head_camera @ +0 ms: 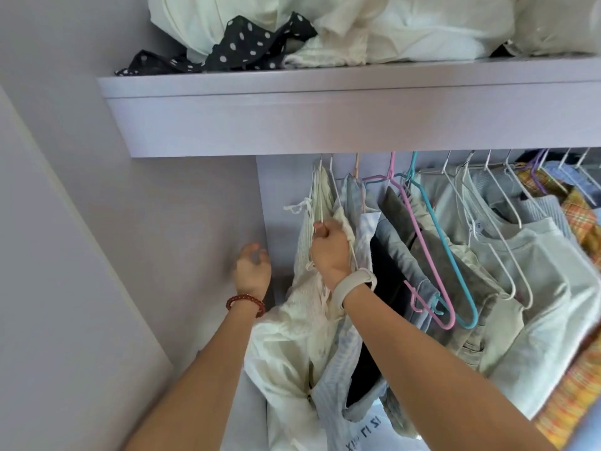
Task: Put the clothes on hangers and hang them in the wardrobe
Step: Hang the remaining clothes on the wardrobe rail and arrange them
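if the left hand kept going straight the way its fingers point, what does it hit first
Most likely the wardrobe's inner side panel. The left hand, loosely curled and holding nothing, reaches up and forward just beside that pale wall, left of the cream garment. Depth is unclear, so it may already be touching.

Right hand [327, 247] grips white hanger [325, 193]; left hand [252, 271] loose, empty.

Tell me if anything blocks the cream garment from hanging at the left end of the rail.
Nothing visible does. The cream garment already hangs leftmost, gripped by the right hand; the left hand is apart, empty.
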Demonstrator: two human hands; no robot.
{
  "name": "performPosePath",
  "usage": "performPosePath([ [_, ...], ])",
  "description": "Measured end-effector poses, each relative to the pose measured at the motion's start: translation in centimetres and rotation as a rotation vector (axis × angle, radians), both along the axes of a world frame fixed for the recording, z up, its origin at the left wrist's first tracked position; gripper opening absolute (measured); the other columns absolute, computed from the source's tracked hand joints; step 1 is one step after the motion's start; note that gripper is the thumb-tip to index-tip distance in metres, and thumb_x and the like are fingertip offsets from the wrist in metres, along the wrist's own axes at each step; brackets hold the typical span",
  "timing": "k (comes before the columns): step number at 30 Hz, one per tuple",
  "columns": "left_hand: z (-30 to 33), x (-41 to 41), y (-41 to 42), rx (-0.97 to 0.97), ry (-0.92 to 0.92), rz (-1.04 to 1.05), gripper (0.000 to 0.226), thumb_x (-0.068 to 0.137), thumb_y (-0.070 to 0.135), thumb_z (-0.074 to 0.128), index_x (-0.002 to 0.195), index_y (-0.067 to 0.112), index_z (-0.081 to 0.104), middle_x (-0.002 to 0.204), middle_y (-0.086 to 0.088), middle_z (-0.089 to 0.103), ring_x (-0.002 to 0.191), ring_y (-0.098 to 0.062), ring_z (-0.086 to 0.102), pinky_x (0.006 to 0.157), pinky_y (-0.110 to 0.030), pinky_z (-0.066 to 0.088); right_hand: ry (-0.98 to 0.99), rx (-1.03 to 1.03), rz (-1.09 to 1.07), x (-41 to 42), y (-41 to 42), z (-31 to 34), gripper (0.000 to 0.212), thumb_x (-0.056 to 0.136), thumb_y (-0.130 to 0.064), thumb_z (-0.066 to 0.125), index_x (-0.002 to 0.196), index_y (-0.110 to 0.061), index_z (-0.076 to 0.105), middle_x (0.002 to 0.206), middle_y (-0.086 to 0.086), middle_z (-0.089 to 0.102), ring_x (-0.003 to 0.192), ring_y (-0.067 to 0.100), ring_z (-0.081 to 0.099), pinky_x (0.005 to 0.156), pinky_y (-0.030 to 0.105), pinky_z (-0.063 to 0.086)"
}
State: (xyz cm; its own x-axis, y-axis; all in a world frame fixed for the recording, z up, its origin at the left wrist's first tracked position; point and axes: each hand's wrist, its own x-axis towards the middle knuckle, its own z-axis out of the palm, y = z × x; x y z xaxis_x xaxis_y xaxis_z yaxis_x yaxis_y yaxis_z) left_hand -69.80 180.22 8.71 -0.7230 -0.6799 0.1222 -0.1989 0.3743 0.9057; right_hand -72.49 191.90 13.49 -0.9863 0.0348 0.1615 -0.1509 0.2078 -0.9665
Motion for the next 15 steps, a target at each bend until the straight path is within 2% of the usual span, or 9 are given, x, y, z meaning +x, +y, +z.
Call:
performPosePath([
  [1,0.7,0.5,0.8,0.011,0.070,-0.010,0.029,0.093,0.011,0.047,0.119,0.003,0.055,0.123,-0.019,0.056,0.113,-0.033,0.052,0.095,-0.032,0.040,0.031,0.066,0.025,0.3,0.3,0.1,0.023,0.096,-0.007,0.030,0.099,0.001,0.051,0.082,0.015,0.049,0.078,0.029,0.050,0.067,0.029,0.035],
  [3,2.0,1.8,2.3,-0.043,0.206,-0.052,0.029,0.093,0.009,0.047,0.120,0.004,0.054,0.126,-0.016,0.052,0.117,-0.027,0.048,0.098,-0.023,0.034,0.102,0.188,0.079,1.1,0.9,0.1,0.024,0.096,-0.007,0.030,0.107,0.003,0.049,0.093,0.019,0.052,0.092,0.034,0.052,0.080,0.031,0.041],
  [5,3.0,2.9,3.6,-0.160,0.308,-0.109,0.029,0.092,0.008,0.049,0.121,0.005,0.055,0.125,-0.013,0.051,0.117,-0.023,0.047,0.092,-0.012,0.028,0.170,0.315,0.112,2.3,1.8,0.1,0.037,0.095,-0.008,0.032,0.131,-0.001,0.039,0.121,0.020,0.049,0.111,0.032,0.048,0.098,0.037,0.039],
  [7,3.8,3.6,4.4,-0.261,0.340,-0.177,0.031,0.091,0.008,0.050,0.122,0.006,0.055,0.124,-0.011,0.052,0.117,-0.022,0.047,0.097,-0.016,0.029,0.208,0.376,0.134,3.5,3.0,0.1,0.046,0.096,-0.010,0.034,0.141,-0.008,0.028,0.139,0.016,0.036,0.122,0.028,0.043,0.104,0.030,0.033],
  [10,4.9,4.0,5.3,-0.368,0.362,-0.249,0.032,0.091,0.007,0.051,0.123,0.009,0.055,0.126,-0.009,0.052,0.119,-0.023,0.046,0.104,-0.033,0.033,0.269,0.329,0.146,5.2,5.2,0.5,0.043,0.095,-0.008,0.038,0.137,-0.007,0.036,0.136,0.013,0.041,0.121,0.024,0.045,0.101,0.025,0.034],
  [13,5.6,4.6,6.6,-0.465,0.400,-0.294,0.032,0.089,0.009,0.051,0.121,0.008,0.056,0.127,-0.010,0.052,0.121,-0.026,0.044,0.105,-0.039,0.032,0.388,0.250,0.044,6.8,8.6,1.1,0.034,0.092,-0.003,0.040,0.125,-0.001,0.050,0.126,0.014,0.052,0.117,0.024,0.051,0.099,0.030,0.040],
  [15,5.9,5.2,8.4,-0.535,0.406,-0.332,0.033,0.089,0.011,0.050,0.121,0.008,0.056,0.129,-0.012,0.052,0.122,-0.028,0.043,0.105,-0.040,0.030,0.457,0.323,-0.062,7.7,11.7,1.1,0.034,0.089,-0.003,0.041,0.120,0.001,0.055,0.122,0.015,0.056,0.115,0.027,0.052,0.100,0.029,0.039],
])
